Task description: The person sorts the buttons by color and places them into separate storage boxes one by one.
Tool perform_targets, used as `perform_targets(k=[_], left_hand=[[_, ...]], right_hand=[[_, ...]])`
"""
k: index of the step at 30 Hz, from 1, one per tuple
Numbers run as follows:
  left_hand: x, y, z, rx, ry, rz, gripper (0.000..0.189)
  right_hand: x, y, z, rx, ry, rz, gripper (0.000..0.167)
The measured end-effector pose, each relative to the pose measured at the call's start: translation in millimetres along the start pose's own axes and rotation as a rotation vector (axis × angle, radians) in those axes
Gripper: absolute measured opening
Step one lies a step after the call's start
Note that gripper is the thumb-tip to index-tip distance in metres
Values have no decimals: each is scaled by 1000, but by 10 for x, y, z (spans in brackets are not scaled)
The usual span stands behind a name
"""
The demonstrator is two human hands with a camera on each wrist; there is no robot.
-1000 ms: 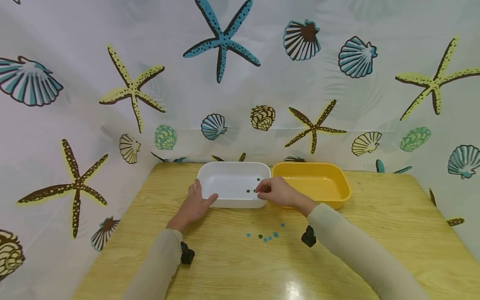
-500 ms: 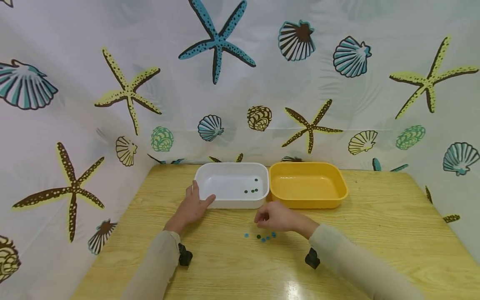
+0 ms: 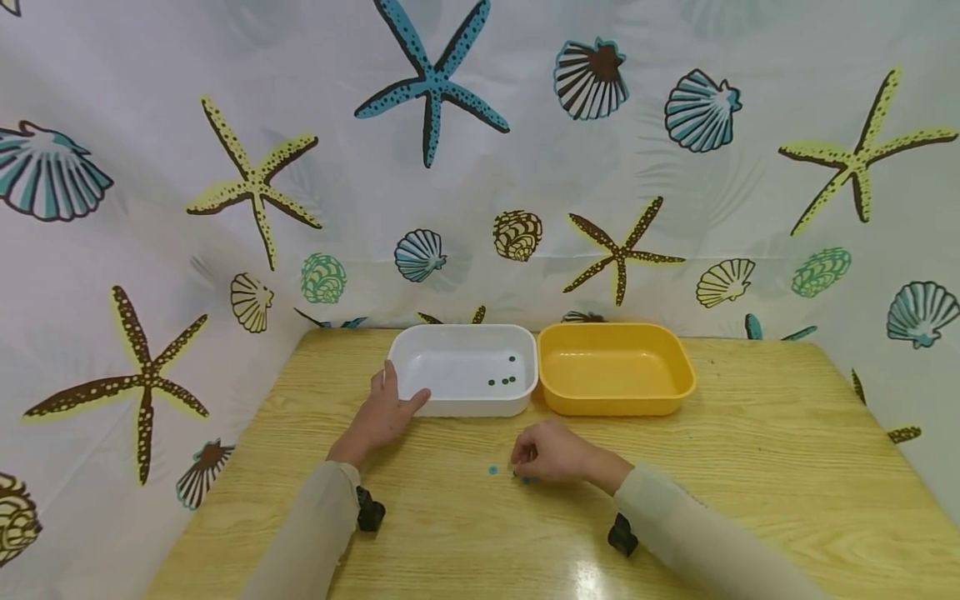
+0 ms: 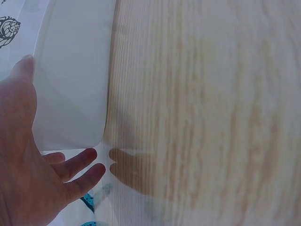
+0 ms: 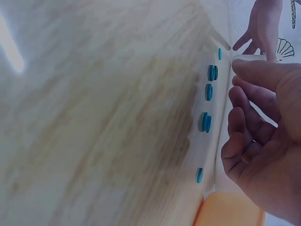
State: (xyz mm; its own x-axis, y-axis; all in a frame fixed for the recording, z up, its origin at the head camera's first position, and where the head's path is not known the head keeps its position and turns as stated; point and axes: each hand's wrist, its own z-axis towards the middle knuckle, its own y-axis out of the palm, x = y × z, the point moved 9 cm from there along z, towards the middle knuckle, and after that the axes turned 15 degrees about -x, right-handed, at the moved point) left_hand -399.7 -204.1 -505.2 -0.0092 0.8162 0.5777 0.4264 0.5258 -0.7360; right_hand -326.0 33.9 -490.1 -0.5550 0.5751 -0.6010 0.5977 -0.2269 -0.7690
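My left hand (image 3: 381,414) holds the front left corner of a white plastic tray (image 3: 468,407), thumb at the front rim and fingers along the left end. In the tray's right part lie several small dark green button-like discs (image 3: 512,359). My right hand (image 3: 555,450) is low over the table in front of the trays. Its fingertips are right at a green disc (image 5: 216,73), which stands against a blue disc (image 5: 210,72) in the right wrist view. A gap shows between thumb and discs there. Another blue disc (image 3: 492,471) lies left of the fingertips; the hand hides others in the head view.
A yellow tray (image 3: 615,407) stands right beside the white one, with nothing seen inside. Both are at the back of the wooden table (image 3: 450,533), before a shell-and-starfish curtain (image 3: 480,183). Black wrist cameras (image 3: 622,535) hang below the sleeves.
My right hand has moved from over the white tray back toward the table and down to the loose discs. A fourth green disc now shows in the tray. The left hand stays at its corner.
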Motion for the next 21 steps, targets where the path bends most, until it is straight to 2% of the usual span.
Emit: perform_targets(k=[5,13,21], left_hand=[[1,2,-1,1,3,-4,106],[17,4,-14,1,7,4,111],[17,2,5,-2,1,-7,104]], right_hand=[[20,12,10,6,23,-5,4],[18,28,11,24,1,-64,5],[53,52,42,2,26,-60,5]])
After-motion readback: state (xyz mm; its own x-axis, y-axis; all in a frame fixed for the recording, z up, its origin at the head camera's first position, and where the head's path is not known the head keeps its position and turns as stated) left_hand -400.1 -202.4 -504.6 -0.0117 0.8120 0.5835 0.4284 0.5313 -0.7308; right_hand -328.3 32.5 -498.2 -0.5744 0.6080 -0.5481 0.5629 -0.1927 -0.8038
